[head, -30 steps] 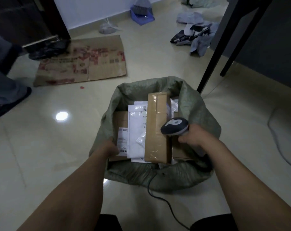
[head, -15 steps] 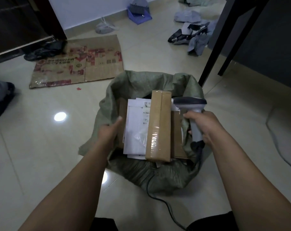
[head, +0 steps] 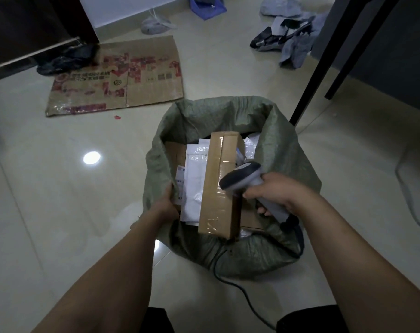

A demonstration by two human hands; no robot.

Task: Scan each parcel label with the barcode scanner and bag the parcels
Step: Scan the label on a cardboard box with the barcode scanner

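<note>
Black cable (head: 228, 282) is trailed just in front of the green woven sack (head: 278, 150). Its left rim is gripped by the left hand (head: 167, 204), and the barcode scanner (head: 242, 175) is clasped in the right hand (head: 276, 193) over a long taped box (head: 217, 188) lying on white mailers (head: 194, 179) inside the sack. Flattened cardboard (head: 122, 75) is laid beyond the sack
</note>
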